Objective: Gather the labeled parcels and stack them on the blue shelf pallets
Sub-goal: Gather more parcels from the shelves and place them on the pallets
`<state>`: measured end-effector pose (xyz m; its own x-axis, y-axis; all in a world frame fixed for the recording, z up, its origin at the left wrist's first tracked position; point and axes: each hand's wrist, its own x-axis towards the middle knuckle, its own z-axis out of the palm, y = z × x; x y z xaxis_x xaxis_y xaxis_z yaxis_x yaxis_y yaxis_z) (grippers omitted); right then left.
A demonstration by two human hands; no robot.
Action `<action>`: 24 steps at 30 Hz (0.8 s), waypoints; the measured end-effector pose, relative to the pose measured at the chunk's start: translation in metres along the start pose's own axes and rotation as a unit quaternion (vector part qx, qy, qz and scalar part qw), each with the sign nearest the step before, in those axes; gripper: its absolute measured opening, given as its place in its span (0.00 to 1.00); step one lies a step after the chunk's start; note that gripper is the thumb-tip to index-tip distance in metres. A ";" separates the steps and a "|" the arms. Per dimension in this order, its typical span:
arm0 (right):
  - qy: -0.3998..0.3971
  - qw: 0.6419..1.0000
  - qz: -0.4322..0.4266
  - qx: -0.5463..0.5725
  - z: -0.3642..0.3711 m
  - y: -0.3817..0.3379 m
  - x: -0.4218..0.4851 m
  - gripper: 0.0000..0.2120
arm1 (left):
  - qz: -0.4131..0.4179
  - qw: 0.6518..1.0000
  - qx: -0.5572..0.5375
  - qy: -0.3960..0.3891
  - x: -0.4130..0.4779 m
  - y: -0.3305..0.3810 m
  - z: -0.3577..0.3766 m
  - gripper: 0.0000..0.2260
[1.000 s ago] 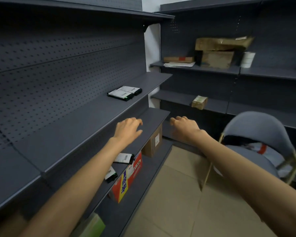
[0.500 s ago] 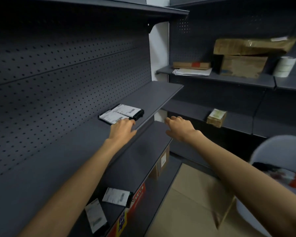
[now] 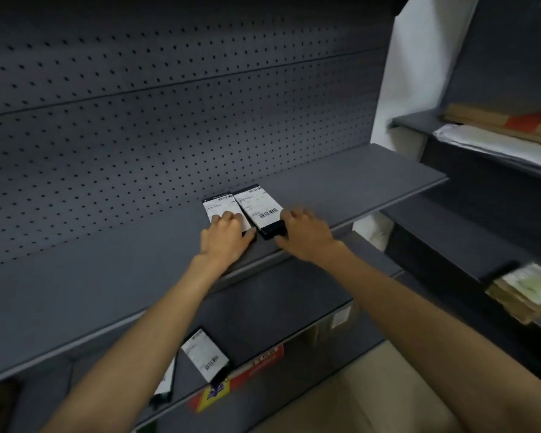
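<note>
Shelf [image 3: 341,179] at frame centre carries left parcel [image 3: 218,206] and right parcel [image 3: 258,204], side by side, labels up. My left hand [image 3: 224,234] lies over left parcel, fingers curled on label, thumb at near end, I judge to pinch it up. Right hand [image 3: 305,234] flanks right parcel's near corner; clamped or merely touching, I cannot tell.

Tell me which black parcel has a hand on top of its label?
The left parcel of the side-by-side pair: the left hand covers its label's near end. The right parcel shows its label.
</note>
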<state>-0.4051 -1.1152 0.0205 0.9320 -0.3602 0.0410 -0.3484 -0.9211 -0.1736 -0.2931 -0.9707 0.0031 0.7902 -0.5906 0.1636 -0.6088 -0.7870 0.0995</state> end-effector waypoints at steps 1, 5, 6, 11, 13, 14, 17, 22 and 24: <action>-0.008 1.000 -0.011 0.007 0.002 0.005 0.007 0.30 | -0.022 1.000 0.002 -0.002 -0.001 0.004 0.002 0.25; -0.013 0.999 -0.046 -0.004 0.010 0.005 0.033 0.37 | -0.091 0.996 0.013 -0.008 -0.013 0.012 0.006 0.29; -0.017 0.999 -0.047 -0.005 0.012 0.001 0.038 0.38 | -0.111 0.994 0.010 -0.011 -0.017 0.011 0.007 0.28; -0.036 0.999 -0.040 0.005 0.019 -0.005 0.053 0.35 | -0.177 0.983 -0.055 -0.008 -0.036 0.001 0.006 0.24; -0.057 0.998 -0.032 0.019 0.017 -0.002 0.060 0.35 | -0.199 0.976 -0.088 0.005 -0.041 -0.002 0.004 0.24; -0.070 0.997 -0.027 0.032 0.016 -0.001 0.063 0.35 | -0.216 0.971 -0.104 0.009 -0.044 -0.004 0.003 0.25; -0.085 0.994 -0.034 0.055 0.013 -0.002 0.067 0.36 | -0.264 0.954 -0.140 0.029 -0.050 -0.014 0.002 0.28; -0.080 0.990 -0.091 0.069 0.009 -0.022 0.068 0.35 | -0.319 0.938 -0.115 0.064 -0.063 -0.038 -0.012 0.32; -0.080 0.987 -0.116 0.072 0.005 -0.040 0.067 0.34 | -0.330 0.936 -0.088 0.083 -0.076 -0.050 -0.020 0.33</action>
<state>-0.3286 -1.1019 0.0247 0.9930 -0.1032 -0.0579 -0.1163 -0.9415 -0.3162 -0.3246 -0.8831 0.0058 0.9856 0.0604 0.1581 -0.0061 -0.9210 0.3895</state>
